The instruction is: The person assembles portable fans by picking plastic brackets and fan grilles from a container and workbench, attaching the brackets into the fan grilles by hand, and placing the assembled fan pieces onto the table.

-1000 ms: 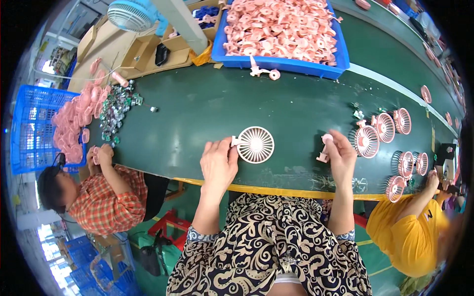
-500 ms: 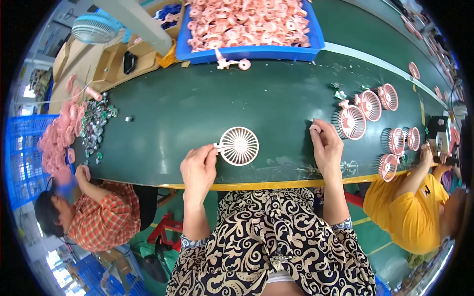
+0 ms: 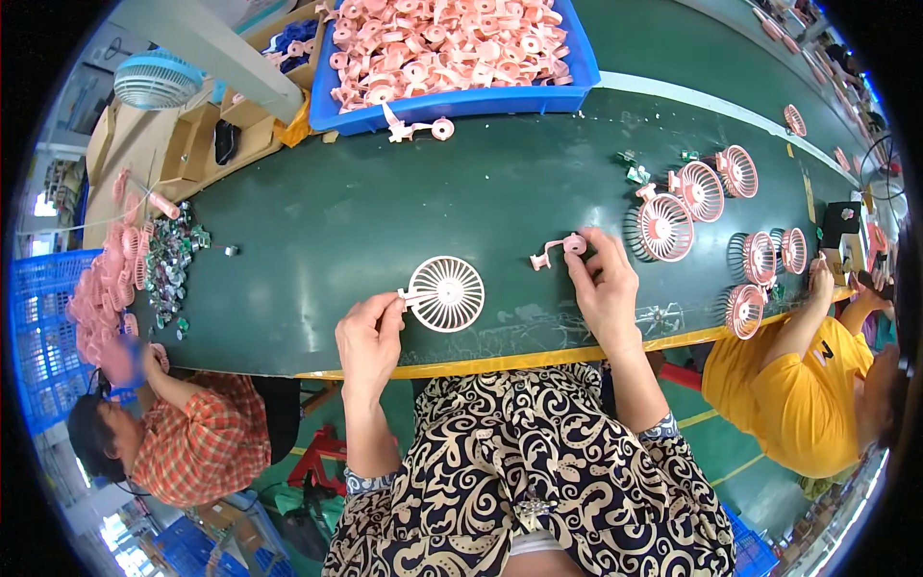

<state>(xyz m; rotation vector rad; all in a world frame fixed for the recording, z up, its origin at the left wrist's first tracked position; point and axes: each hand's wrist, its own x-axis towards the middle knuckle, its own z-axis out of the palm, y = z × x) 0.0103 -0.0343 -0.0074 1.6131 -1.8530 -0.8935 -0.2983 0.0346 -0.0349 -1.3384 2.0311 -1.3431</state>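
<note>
Left hand [image 3: 370, 344]: nearly closed, thumb and fingertips pressed together on the short stem of a pale pink fan grille [image 3: 447, 293], the other fingers curled in behind. The grille extends to the right of the fingertips, its round, ribbed face turned upward; whether its rim touches the green surface [image 3: 385, 212] or is held just above it cannot be told.

Right hand [image 3: 611, 293]: partly open, thumb and forefinger pinching the round end of a pink bracket [image 3: 552, 255], the remaining fingers loosely bent. The narrow arm of the bracket points left, toward the grille; the two pieces are apart, with bare surface between them.

Beyond the hands, a blue tray [image 3: 461, 108] contains a heap of pink parts [image 3: 442, 48], and a loose pink piece [image 3: 420, 130] lies just beside its near edge. To the right of the right hand stand further pink grilles [image 3: 697, 190] in two groups of three, with small circuit boards [image 3: 636, 173] near the farther group. At far left, a pile of circuit pieces [image 3: 168, 269] adjoins a stack of pink shells [image 3: 106, 288], next to a blue basket [image 3: 43, 317]. Co-workers sit on either side: one in a checked shirt [image 3: 202, 438] at left, one in a yellow shirt [image 3: 784, 413] at right.
</note>
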